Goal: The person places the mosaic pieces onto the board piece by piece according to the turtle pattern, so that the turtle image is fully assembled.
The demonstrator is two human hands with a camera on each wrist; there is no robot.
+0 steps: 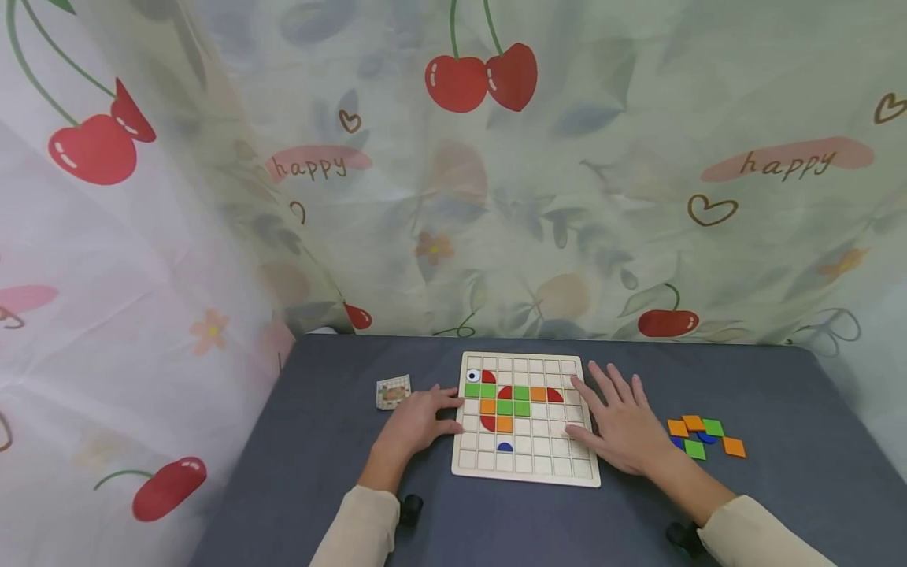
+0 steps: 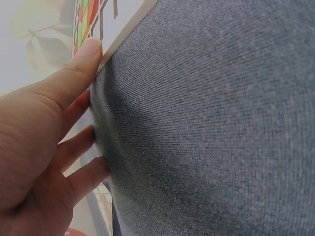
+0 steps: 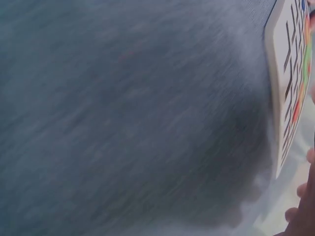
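Note:
A pale wooden grid board lies on the dark grey table, with red, green and orange tiles, one eye tile and one blue half-round piece in its cells. My left hand is at the board's left edge; in the left wrist view its thumb touches the rim, the other fingers loosely bent. Over the right edge, my right hand is spread, thumb and index finger reaching onto the board. Only some fingertips of the right hand show in the right wrist view.
Loose orange, green and blue tiles lie to the right of the right hand. A small picture card sits left of the board, near the left hand. Behind the table hangs a cherry-print cloth.

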